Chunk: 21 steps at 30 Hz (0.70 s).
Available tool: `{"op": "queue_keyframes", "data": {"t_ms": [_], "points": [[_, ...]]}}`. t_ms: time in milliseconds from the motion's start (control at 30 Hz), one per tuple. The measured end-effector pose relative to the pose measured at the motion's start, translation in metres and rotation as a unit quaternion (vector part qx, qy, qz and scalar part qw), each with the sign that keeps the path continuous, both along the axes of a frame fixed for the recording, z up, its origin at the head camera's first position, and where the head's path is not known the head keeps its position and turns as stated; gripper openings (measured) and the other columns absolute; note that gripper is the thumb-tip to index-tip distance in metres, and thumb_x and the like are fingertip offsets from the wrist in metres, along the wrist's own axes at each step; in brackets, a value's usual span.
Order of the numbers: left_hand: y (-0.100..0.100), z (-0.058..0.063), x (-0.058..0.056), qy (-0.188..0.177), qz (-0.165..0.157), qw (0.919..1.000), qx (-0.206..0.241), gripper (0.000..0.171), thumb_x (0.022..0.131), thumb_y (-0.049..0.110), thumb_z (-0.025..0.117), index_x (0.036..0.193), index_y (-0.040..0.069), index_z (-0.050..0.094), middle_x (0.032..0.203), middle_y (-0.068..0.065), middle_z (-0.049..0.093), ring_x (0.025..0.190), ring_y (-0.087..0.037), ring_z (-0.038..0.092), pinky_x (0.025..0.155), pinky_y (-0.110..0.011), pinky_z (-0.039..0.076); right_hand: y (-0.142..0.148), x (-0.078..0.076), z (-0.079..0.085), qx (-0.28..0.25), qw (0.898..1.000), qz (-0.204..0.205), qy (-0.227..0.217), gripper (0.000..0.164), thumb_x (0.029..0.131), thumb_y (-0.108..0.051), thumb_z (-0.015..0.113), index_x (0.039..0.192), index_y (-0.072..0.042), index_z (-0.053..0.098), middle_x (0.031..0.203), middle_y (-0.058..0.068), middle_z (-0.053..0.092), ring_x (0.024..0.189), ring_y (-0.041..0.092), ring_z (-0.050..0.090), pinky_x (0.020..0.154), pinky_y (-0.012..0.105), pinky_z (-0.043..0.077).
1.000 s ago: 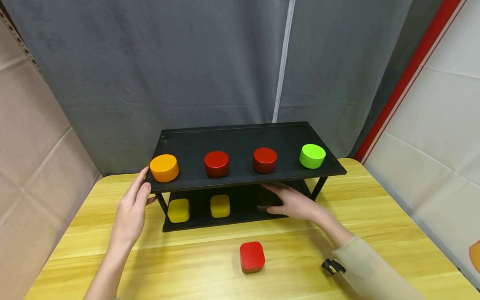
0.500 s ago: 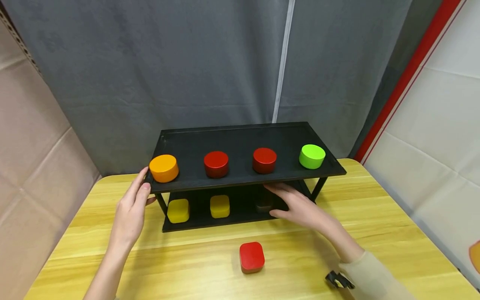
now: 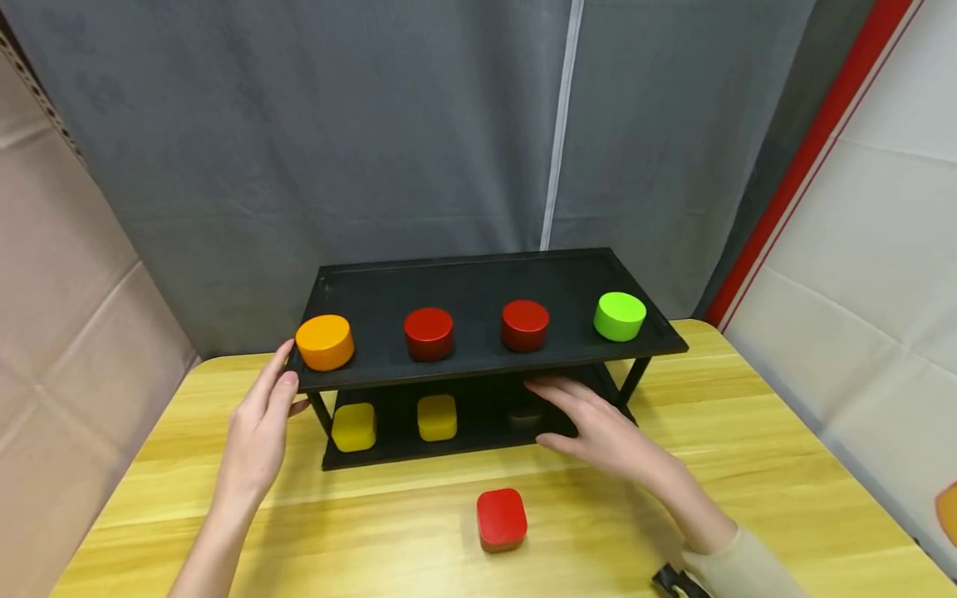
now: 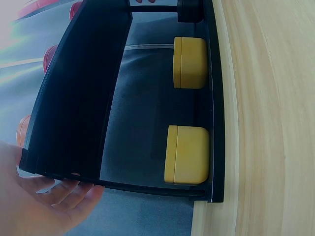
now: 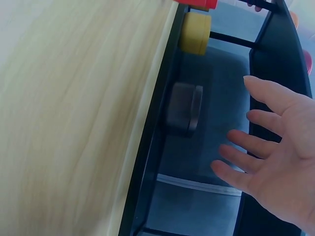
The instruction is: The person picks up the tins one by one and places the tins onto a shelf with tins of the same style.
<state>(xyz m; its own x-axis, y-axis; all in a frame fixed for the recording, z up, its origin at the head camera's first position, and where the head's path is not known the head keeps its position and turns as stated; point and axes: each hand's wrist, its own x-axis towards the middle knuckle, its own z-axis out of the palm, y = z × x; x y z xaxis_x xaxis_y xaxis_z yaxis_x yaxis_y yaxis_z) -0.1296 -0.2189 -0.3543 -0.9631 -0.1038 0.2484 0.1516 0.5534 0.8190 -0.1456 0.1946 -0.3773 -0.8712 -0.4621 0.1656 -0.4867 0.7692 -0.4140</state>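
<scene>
My left hand (image 3: 254, 444) holds the left front corner of a black two-tier shelf (image 3: 463, 282), thumb at the front and fingers round the side edge. In the left wrist view, its fingers (image 4: 74, 199) curl at the upper tier's end. My right hand (image 3: 601, 428) is at the lower tier's right part, fingers spread, holding nothing. Just left of it sits a black rounded-square box (image 5: 184, 108), dim under the upper tier and apart from the fingers. Two yellow rounded-square boxes (image 3: 355, 427) stand farther left on that tier.
On the upper tier stand an orange round box (image 3: 325, 342), two red round boxes (image 3: 429, 334) and a green round box (image 3: 620, 316). A red rounded-square box (image 3: 502, 520) lies on the wooden table (image 3: 389, 531) before the shelf. Grey curtain (image 3: 336, 124) hangs behind.
My right hand has drawn back slightly to the right and away from the black box, which stays on the lower tier. The left hand keeps its hold on the shelf.
</scene>
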Motion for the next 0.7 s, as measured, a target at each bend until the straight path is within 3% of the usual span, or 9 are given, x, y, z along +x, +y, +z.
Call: {"op": "queue_keyframes", "data": {"t_ms": [200, 467, 700], "points": [[0.001, 0.0, 0.0, 0.0, -0.004, 1.0, 0.007, 0.053, 0.113, 0.038, 0.033, 0.165, 0.031, 0.025, 0.169, -0.012, 0.031, 0.128, -0.038, 0.059, 0.084, 0.005, 0.044, -0.004, 0.009, 0.005, -0.007, 1.0, 0.002, 0.014, 0.068, 0.087, -0.027, 0.084, 0.149, -0.022, 0.056, 0.151, 0.004, 0.056, 0.137, 0.026, 0.054, 0.109, 0.049, 0.053], [0.001, 0.0, 0.001, 0.0, -0.003, 1.0, 0.009, 0.053, 0.113, 0.038, 0.032, 0.165, 0.03, 0.025, 0.169, -0.011, 0.031, 0.13, -0.036, 0.058, 0.084, 0.005, 0.045, -0.01, 0.021, 0.008, -0.002, 1.0, 0.003, -0.011, 0.069, 0.089, -0.035, 0.081, 0.152, -0.032, 0.051, 0.153, -0.002, 0.053, 0.139, 0.021, 0.053, 0.11, 0.047, 0.053], [0.001, 0.0, 0.0, 0.002, 0.0, 1.0, 0.007, 0.052, 0.113, 0.038, 0.034, 0.164, 0.031, 0.026, 0.169, -0.011, 0.032, 0.128, -0.036, 0.059, 0.084, 0.005, 0.045, -0.013, 0.028, 0.01, -0.007, 0.999, 0.01, -0.035, 0.068, 0.09, -0.032, 0.08, 0.152, -0.033, 0.05, 0.154, -0.003, 0.052, 0.139, 0.022, 0.052, 0.11, 0.049, 0.053]]}}
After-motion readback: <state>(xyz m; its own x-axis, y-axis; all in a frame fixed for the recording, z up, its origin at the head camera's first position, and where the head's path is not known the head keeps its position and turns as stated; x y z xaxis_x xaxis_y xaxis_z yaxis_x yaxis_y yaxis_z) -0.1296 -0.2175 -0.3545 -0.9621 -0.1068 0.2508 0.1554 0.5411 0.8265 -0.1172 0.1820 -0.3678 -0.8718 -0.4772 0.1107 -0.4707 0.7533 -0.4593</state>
